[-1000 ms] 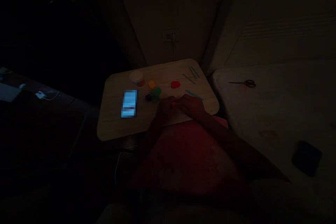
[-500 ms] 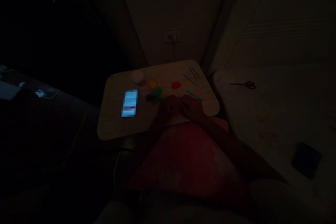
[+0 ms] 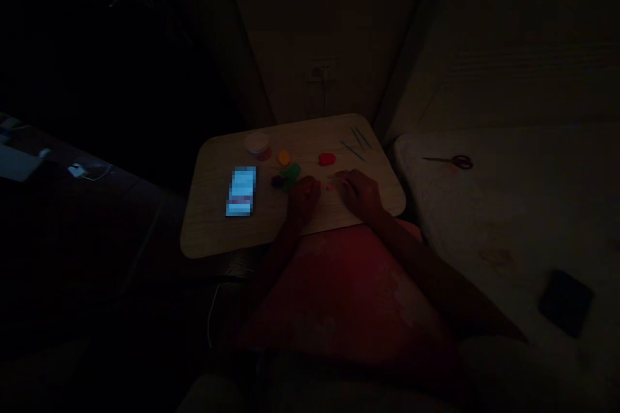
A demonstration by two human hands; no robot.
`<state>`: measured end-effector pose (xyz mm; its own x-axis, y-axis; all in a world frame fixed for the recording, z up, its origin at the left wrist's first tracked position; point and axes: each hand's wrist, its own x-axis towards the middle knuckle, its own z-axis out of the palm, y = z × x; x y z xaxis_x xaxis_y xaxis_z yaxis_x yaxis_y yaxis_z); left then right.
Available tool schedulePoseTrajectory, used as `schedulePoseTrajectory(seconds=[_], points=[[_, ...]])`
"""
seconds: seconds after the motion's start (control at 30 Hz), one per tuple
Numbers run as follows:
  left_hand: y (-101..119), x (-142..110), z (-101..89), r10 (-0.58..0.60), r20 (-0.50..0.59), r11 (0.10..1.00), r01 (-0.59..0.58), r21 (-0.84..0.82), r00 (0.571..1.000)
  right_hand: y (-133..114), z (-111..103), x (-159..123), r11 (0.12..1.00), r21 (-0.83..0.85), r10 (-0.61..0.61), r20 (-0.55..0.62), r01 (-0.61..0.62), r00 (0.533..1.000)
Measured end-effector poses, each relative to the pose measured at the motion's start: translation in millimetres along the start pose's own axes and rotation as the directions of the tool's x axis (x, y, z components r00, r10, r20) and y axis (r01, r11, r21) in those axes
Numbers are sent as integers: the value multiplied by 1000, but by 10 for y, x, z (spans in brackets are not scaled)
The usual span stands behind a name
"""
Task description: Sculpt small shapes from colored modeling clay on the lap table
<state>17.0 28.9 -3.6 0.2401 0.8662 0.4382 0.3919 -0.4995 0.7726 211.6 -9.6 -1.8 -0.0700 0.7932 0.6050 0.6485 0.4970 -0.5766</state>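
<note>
Left hand [image 3: 304,199] and right hand [image 3: 361,195] parted, pink clay [image 3: 330,187] between curled fingers [image 3: 341,175], grip unclear.

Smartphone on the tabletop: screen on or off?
On. The smartphone shows a bright blue lit screen, the brightest thing in the dim room. Its content is pixelated, so what it displays cannot be read.

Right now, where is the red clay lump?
In the head view, the red clay lump sits on the table beyond the right hand, right of the orange lump.
</note>
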Motion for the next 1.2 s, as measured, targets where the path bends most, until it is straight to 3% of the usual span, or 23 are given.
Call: schedulePoseTrajectory(seconds=[0.17, 0.37, 0.53, 0.93, 1.1, 1.2], points=[[-3, 4, 0, -38, -21, 998, 37, -47, 999, 90, 16, 10, 998, 14, 65, -114, -64, 991], [28, -1, 1, -53, -18, 995, 51, -81, 998, 89, -1, -30, 994, 34, 107, -8, -106, 994], [51, -8, -8, -37, -1, 997, 37, -75, 999, 66, -22, -28, 984, 29, 178, 3, -178, 984], [55, -7, -7, -30, 22, 997, 32, -73, 999, 24, -73, 24, 993, 111, 50, 10, -51, 999], [65, -5, -13, -40, 29, 997, 42, -64, 999, 40, -53, 7, 976, 139, 170, -26, -165, 985], [81, -5, -18, -49, 29, 996, 51, -70, 998, 48, -46, -13, 971, 140, 195, 23, -196, 981]])
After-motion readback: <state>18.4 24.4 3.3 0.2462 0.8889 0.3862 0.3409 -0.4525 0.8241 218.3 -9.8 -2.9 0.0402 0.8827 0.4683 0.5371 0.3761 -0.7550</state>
